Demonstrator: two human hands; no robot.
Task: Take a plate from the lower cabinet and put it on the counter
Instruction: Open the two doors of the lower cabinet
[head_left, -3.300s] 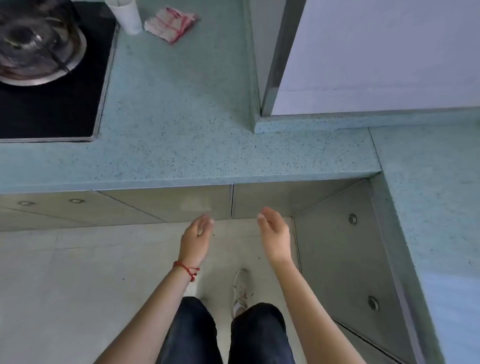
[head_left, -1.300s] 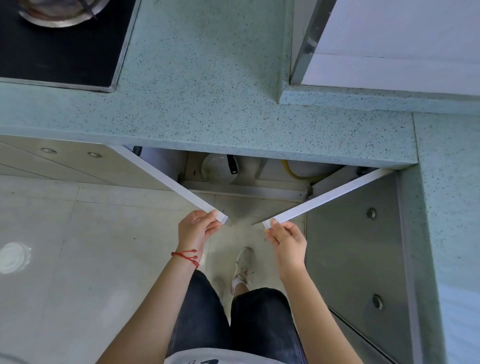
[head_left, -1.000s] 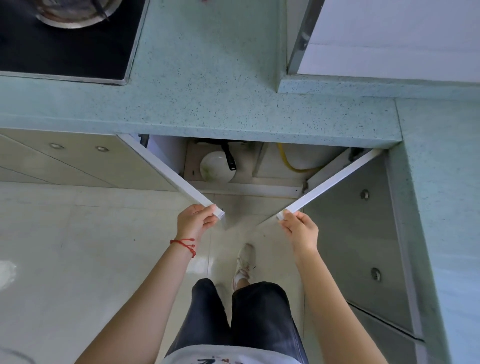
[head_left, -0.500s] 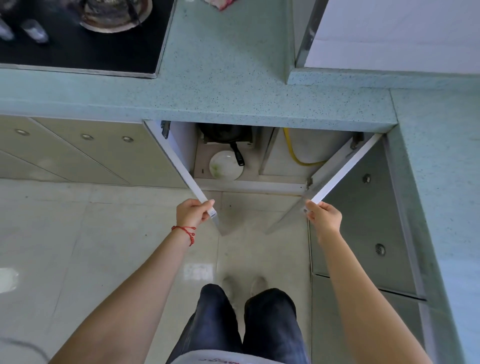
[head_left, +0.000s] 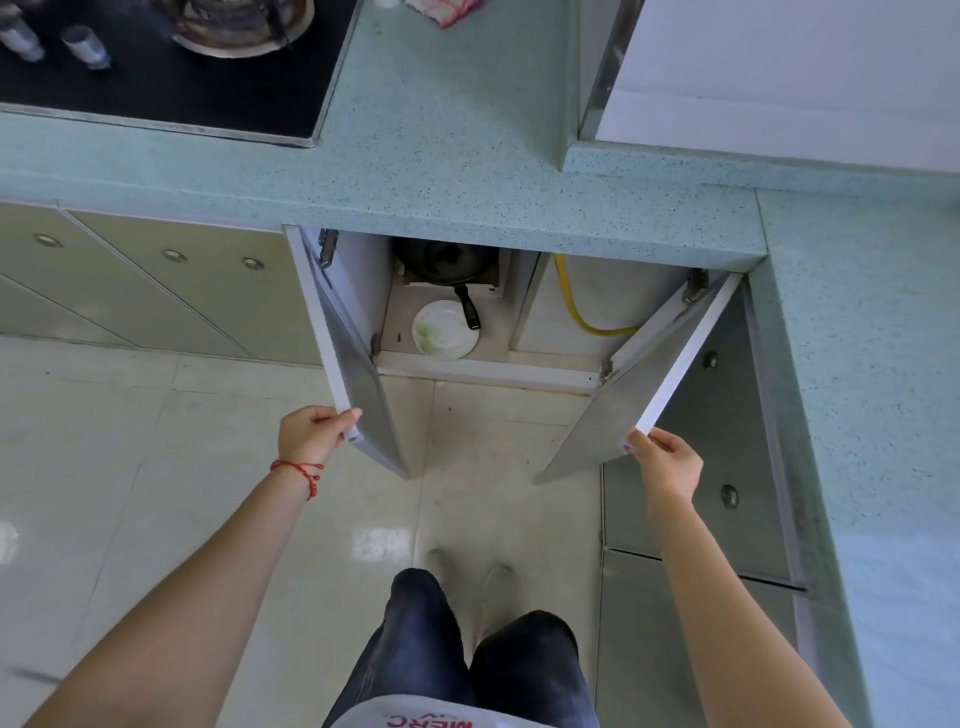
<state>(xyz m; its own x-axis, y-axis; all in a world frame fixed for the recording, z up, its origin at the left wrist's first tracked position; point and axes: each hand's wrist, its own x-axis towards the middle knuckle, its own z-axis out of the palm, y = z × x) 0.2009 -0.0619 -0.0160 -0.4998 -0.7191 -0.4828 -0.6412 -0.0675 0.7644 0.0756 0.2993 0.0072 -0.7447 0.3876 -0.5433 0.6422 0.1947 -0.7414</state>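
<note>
A white plate (head_left: 444, 330) with a faint green pattern lies flat on the floor of the open lower cabinet, near its front edge. Both cabinet doors stand wide open. My left hand (head_left: 311, 434) grips the free edge of the left door (head_left: 332, 353). My right hand (head_left: 667, 460) holds the free edge of the right door (head_left: 680, 358). The speckled teal counter (head_left: 452, 156) runs above the cabinet. Both hands are well in front of the plate.
A black pan (head_left: 441, 260) sits behind the plate, its handle reaching over the plate's rim. A yellow hose (head_left: 576, 306) hangs in the right compartment. A black hob (head_left: 156, 78) with a pot lies on the counter's left; a red-checked cloth (head_left: 447, 10) at the back.
The two doors went from closed to wide open, pulled outward by my hands. My hands have spread apart. The plate and pan inside came into view.
</note>
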